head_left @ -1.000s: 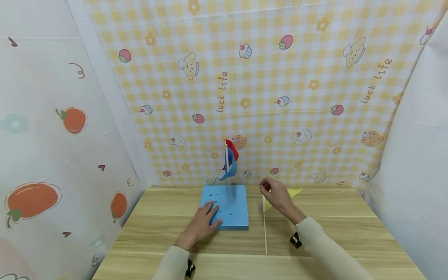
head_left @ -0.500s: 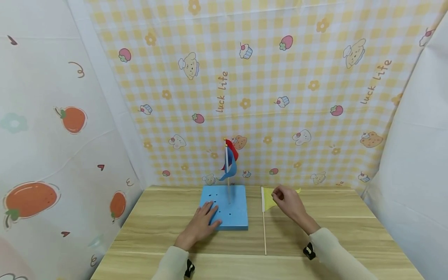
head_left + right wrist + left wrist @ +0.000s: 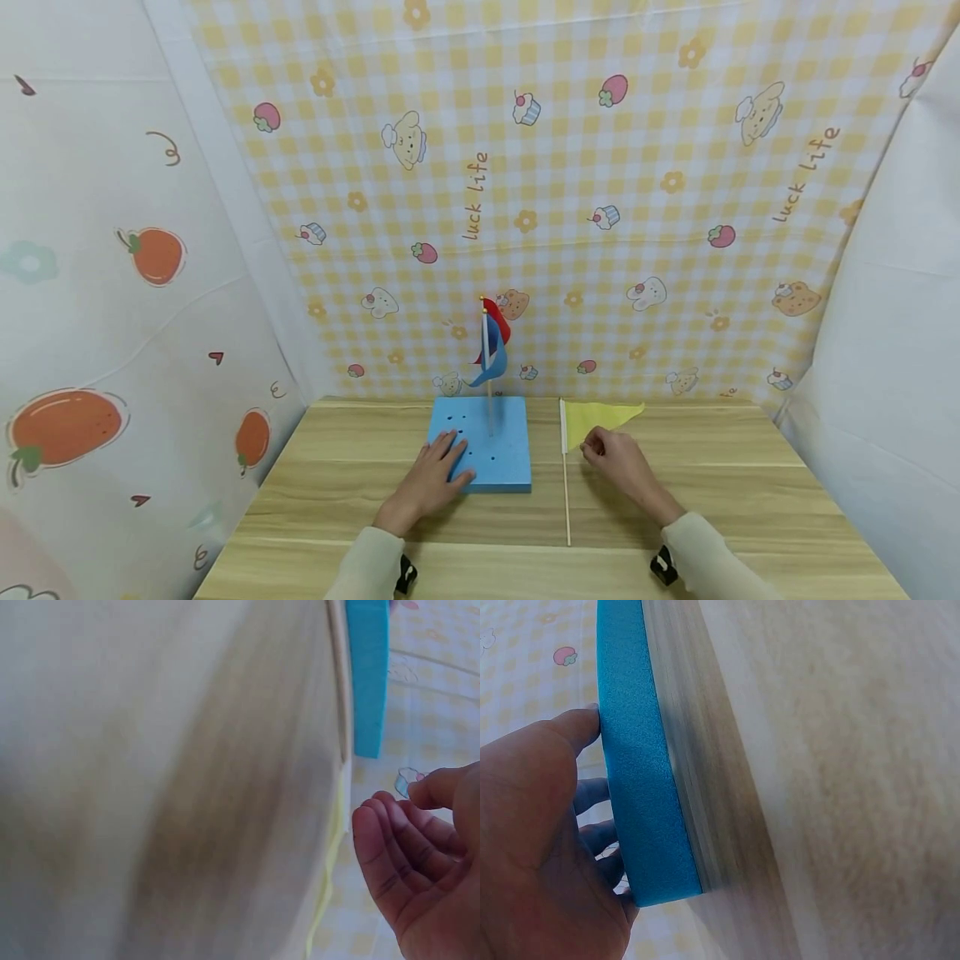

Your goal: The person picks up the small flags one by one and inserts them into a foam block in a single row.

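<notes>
My left hand [image 3: 429,483] rests with spread fingers on the left front part of a blue foam block [image 3: 504,471] with several small holes. In the left wrist view the thumb [image 3: 583,729] lies at the block's top edge. A blue pennant flag [image 3: 497,354] stands upright on its stick in the block, with a red flag [image 3: 506,317] partly hidden behind it. To the right, a yellow pennant flag [image 3: 588,421] lies on the table, its thin stick pointing toward me. Beside its lower edge hovers my right hand [image 3: 622,467], fingers loosely bent and holding nothing in the right wrist view.
The wood-grain table [image 3: 720,475] ends at a yellow checked cloth [image 3: 570,167] hung at the back. White printed cloth [image 3: 82,317] covers the left side, and a plain white sheet [image 3: 885,358] hangs at the right.
My right hand has moved from the top of the yellow flag's stick rightward and then toward me, uncovering the flag. The left hand, block and flags stay in place.
</notes>
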Available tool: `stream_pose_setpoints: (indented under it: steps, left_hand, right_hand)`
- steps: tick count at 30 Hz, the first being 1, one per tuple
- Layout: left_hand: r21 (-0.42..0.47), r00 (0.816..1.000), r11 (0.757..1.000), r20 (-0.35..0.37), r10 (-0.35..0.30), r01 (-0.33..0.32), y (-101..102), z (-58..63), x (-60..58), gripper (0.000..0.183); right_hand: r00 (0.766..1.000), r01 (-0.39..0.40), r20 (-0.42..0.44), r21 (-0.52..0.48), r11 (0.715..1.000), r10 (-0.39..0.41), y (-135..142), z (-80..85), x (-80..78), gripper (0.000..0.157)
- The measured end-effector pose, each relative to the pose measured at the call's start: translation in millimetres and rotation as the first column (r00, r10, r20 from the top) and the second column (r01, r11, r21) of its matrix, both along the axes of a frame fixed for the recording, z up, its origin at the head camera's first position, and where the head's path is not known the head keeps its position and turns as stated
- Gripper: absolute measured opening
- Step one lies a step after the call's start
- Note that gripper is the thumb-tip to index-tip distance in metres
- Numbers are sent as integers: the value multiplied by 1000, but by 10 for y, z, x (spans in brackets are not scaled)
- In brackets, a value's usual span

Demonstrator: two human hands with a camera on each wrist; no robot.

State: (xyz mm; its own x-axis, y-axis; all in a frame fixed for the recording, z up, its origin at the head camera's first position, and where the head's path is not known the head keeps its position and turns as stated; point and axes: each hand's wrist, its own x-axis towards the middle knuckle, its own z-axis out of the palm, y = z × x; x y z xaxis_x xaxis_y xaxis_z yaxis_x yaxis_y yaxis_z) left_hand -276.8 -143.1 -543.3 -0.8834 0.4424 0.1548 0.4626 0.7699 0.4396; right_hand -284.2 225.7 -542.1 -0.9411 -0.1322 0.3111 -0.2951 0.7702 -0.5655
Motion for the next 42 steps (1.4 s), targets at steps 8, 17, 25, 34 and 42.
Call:
stream_pose_setpoints:
  steps: [8,17,25,34,42]
  left_hand:
    - [-15,999,1000,28,19,-19,10,7,-6,63]
    - [-23,999,1000,35,22,-21,7,6,-4,63]
    - [-27,999,999,37,21,-20,0,5,-1,64]
    - [-31,999,999,36,13,-12,4,20,-13,65]
    - [-33,999,999,41,10,-8,-4,24,-7,65]
  right_hand:
    - [998,-8,57,22,1000,7,-117,-111,69,14]
    - [991,-23,136,84,996,12,-233,-144,73,37]
    - [983,-14,186,132,991,-11,-293,-119,61,40]
    - [949,45,311,47,998,-57,-290,-71,64,42]
    - [938,71,344,-39,997,-54,-290,-39,81,41]
